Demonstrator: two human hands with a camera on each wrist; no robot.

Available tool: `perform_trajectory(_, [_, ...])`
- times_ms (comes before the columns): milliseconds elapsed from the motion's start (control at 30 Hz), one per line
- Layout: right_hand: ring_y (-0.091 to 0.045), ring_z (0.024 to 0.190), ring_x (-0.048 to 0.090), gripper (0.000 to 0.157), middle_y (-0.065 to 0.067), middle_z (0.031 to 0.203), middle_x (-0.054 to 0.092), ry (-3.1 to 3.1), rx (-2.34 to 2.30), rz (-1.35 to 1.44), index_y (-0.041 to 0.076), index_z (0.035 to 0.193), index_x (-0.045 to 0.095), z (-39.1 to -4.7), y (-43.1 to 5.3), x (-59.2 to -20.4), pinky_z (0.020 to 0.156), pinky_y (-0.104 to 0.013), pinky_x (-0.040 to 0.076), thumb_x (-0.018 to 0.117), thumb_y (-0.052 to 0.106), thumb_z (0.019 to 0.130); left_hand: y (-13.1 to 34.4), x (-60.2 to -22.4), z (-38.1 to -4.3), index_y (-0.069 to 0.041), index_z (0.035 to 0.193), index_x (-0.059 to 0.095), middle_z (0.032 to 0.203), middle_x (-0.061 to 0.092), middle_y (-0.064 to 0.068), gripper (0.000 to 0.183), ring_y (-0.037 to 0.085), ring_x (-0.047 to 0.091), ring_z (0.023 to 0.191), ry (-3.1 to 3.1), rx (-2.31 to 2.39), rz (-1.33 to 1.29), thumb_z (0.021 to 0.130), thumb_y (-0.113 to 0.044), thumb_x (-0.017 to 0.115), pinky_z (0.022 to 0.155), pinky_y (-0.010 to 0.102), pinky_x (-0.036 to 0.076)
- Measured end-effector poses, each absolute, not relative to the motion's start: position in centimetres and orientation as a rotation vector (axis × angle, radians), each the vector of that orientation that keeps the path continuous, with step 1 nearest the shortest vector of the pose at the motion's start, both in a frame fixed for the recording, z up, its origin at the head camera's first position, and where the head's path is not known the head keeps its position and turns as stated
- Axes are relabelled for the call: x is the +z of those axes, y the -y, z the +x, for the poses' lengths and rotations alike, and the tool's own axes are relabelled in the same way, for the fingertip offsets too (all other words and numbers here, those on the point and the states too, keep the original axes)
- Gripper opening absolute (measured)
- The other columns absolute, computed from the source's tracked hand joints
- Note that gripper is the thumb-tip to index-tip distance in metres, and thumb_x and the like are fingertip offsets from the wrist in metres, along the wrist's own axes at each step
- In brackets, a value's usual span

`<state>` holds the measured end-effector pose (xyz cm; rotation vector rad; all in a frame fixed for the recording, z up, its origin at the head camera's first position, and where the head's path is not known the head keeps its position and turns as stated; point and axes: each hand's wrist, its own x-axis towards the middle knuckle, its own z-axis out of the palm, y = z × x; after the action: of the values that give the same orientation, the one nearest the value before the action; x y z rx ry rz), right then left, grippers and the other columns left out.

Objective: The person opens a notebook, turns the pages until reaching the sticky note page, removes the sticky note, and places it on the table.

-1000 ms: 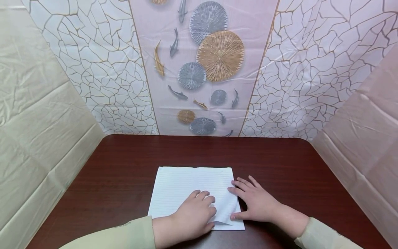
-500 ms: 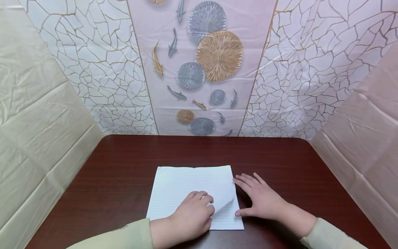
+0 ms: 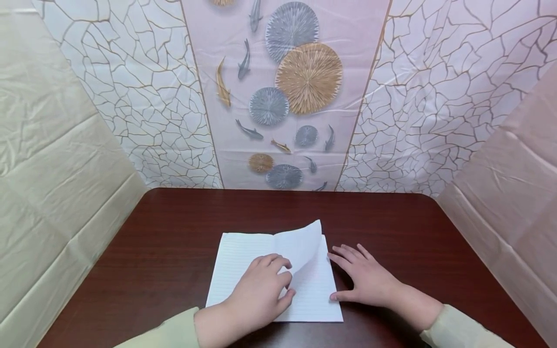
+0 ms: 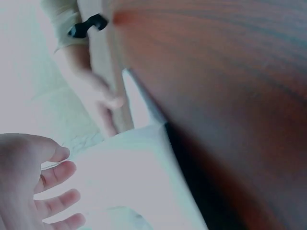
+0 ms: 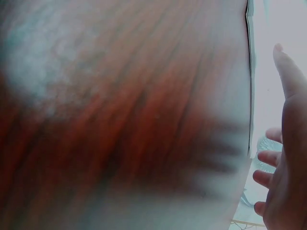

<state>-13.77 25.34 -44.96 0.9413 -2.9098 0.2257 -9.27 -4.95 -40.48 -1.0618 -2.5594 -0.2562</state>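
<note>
An open lined notebook (image 3: 237,253) lies on the dark red-brown table. One right-side page (image 3: 304,241) stands lifted and curled, its far corner rising past the notebook's top edge. My left hand (image 3: 256,292) is over the middle of the notebook, loosely bent fingers against the near edge of that page. In the left wrist view a gap shows between the thumb and the other fingers (image 4: 60,173). My right hand (image 3: 370,280) is spread beside the notebook, thumb and index fingertips at its right edge. The right wrist view shows these fingers spread too, with nothing between them.
Wood-grain table (image 3: 174,217) surrounds the notebook. A patterned cloth (image 3: 270,140) with fish and round motifs hangs behind the table's back edge. Plain beige cloth walls (image 3: 65,183) stand at the left and right sides.
The right-side page has risen from nearly flat to a raised curl. My left hand has moved slightly up and left, its thumb now apart from the fingers. My right hand has shifted a little right, off the page.
</note>
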Motion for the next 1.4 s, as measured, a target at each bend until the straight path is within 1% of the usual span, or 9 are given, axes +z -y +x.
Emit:
perform_trajectory(133, [-0.038,0.141,0.036,0.100,-0.010,0.150,0.046,2.929,0.198,0.974,0.013,0.145,0.051,-13.9,-25.2,-45.1,0.112,-0.064,0.019,0.056,0.085,0.074,6.2,-39.7,-9.4,-0.020,0.076,0.065,0.111,0.062,-0.002,0.016,0.023,0.057,0.113,2.524,-0.349,-0.963,0.088,-0.030,0.069,0.094,0.043,0.045])
perform_trajectory(400, [-0.035,0.143,0.033,0.100,-0.005,0.155,0.041,2.948,0.148,1.039,0.016,0.147,0.049,-14.2,-25.2,-45.5,0.112,-0.064,0.017,0.051,0.086,0.075,8.9,-39.3,-9.2,-0.022,0.074,0.063,0.108,0.063,-0.003,0.013,0.021,0.058,0.110,2.466,-0.420,-0.798,0.083,-0.025,0.073,0.092,0.043,0.045])
perform_trajectory(633, [-0.035,0.142,0.035,0.101,-0.004,0.154,0.043,2.940,0.142,1.062,0.015,0.147,0.049,-14.3,-25.1,-45.7,0.112,-0.064,0.017,0.051,0.086,0.075,9.9,-39.4,-8.7,-0.024,0.073,0.064,0.106,0.065,-0.003,0.015,0.023,0.059,0.108,2.466,-0.458,-0.735,0.086,-0.022,0.071,0.092,0.047,0.045])
perform_trajectory(733, [-0.035,0.142,0.034,0.101,-0.003,0.154,0.042,2.959,0.137,1.062,0.016,0.147,0.048,-14.3,-25.0,-45.7,0.113,-0.064,0.016,0.050,0.086,0.075,10.3,-39.3,-8.5,-0.024,0.076,0.066,0.107,0.065,-0.003,0.012,0.024,0.059,0.108,2.484,-0.460,-0.702,0.087,-0.023,0.071,0.094,0.049,0.044])
perform_trajectory(900, [-0.034,0.143,0.033,0.102,-0.002,0.155,0.041,2.981,0.123,1.060,0.017,0.148,0.047,-14.4,-24.8,-45.7,0.114,-0.063,0.015,0.049,0.087,0.075,11.2,-39.5,-8.3,-0.024,0.081,0.066,0.109,0.064,-0.003,0.007,0.026,0.059,0.109,2.505,-0.460,-0.636,0.085,-0.022,0.072,0.097,0.050,0.042])
perform_trajectory(1067, [-0.034,0.143,0.034,0.102,-0.002,0.155,0.041,2.980,0.120,1.061,0.017,0.148,0.047,-14.4,-24.8,-45.7,0.113,-0.064,0.015,0.048,0.088,0.075,12.2,-39.8,-8.0,-0.022,0.079,0.064,0.108,0.064,-0.002,0.010,0.027,0.059,0.108,2.512,-0.469,-0.582,0.082,-0.019,0.073,0.096,0.051,0.042])
perform_trajectory(1400, [-0.034,0.142,0.035,0.100,-0.004,0.154,0.042,2.955,0.139,1.069,0.016,0.147,0.048,-14.4,-24.8,-45.8,0.112,-0.064,0.016,0.051,0.086,0.075,14.1,-40.2,-7.2,-0.024,0.071,0.062,0.103,0.064,-0.003,0.017,0.025,0.060,0.104,2.564,-0.420,-0.487,0.083,-0.018,0.071,0.095,0.052,0.043])
